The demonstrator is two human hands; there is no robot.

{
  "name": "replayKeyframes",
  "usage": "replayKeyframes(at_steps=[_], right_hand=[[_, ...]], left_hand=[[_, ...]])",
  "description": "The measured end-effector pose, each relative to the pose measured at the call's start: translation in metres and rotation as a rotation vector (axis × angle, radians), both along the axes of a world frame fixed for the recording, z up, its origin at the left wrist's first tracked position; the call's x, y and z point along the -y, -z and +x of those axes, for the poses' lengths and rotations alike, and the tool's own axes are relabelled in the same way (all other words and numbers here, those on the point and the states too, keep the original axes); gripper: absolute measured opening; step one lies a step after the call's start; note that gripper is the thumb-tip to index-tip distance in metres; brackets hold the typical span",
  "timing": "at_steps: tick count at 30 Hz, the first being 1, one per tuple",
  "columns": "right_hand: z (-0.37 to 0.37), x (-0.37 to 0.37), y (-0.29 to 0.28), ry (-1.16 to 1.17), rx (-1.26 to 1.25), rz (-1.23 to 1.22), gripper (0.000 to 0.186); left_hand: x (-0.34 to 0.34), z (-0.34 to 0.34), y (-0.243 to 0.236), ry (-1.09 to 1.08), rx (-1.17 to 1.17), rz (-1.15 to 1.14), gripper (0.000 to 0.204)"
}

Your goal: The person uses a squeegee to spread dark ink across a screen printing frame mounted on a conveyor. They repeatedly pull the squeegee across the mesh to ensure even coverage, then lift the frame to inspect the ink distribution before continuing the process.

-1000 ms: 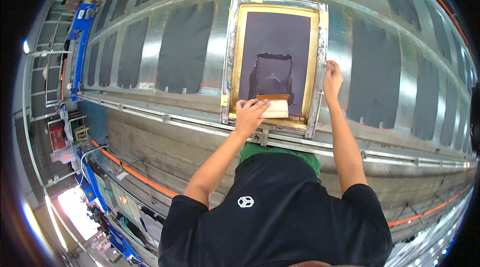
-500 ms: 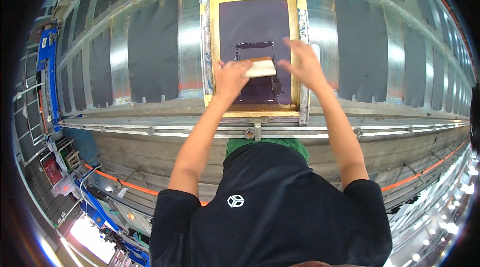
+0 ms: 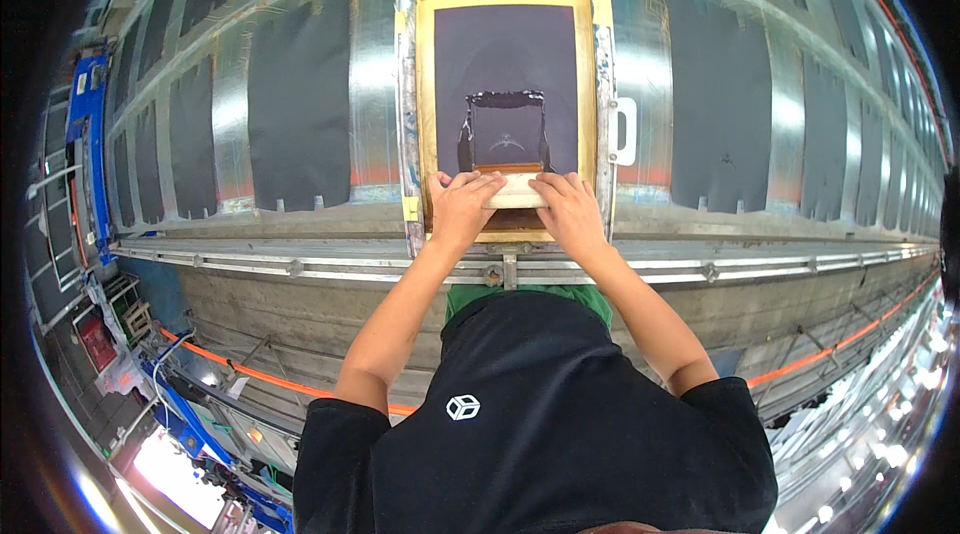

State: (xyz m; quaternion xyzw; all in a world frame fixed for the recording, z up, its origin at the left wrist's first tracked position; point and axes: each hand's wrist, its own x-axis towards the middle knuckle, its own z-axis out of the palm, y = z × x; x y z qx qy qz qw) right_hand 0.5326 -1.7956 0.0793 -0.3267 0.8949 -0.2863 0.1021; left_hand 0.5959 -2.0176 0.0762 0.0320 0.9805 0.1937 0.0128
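A screen-printing frame [image 3: 425, 74] with a dark mesh lies flat in front of me, its inner edge bordered in yellow. Both my hands grip a squeegee [image 3: 516, 194] with a pale wooden handle and a brown blade edge, down at the near end of the mesh. My left hand [image 3: 463, 206] is closed round its left end, and my right hand [image 3: 571, 209] round its right end. Beyond the blade, wet dark ink [image 3: 505, 96] outlines a square, with a small pale curved mark [image 3: 506, 142] inside it.
Dark grey fabric pieces [image 3: 300, 104] lie in rows on the long shiny table [image 3: 230, 114] to both sides. A white shape [image 3: 626, 132] shows just right of the frame. A metal rail [image 3: 680, 269] runs along the table's near side. Blue machine parts [image 3: 88, 134] stand far left.
The squeegee has come down the mesh toward me. My right hand, off it and spread before, now holds its right end. The left hand has stayed on the handle and moved nearer.
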Motion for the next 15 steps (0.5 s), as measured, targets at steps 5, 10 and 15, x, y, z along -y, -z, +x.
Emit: replayKeyframes(at_steps=[5,10,15], right_hand=[[-0.079,0.02,0.004,0.006,-0.199,-0.079,0.044],[-0.109,0.023,0.018,0.01,-0.069,-0.074,0.041],[-0.02,-0.015,0.028,-0.025,-0.045,-0.093,0.044]], left_hand=[[0.026,-0.081,-0.001,-0.034,-0.13,0.005,0.035],[0.025,-0.12,-0.001,-0.057,0.005,-0.003,0.027],[-0.008,-0.038,0.003,-0.005,0.12,-0.085,0.037]])
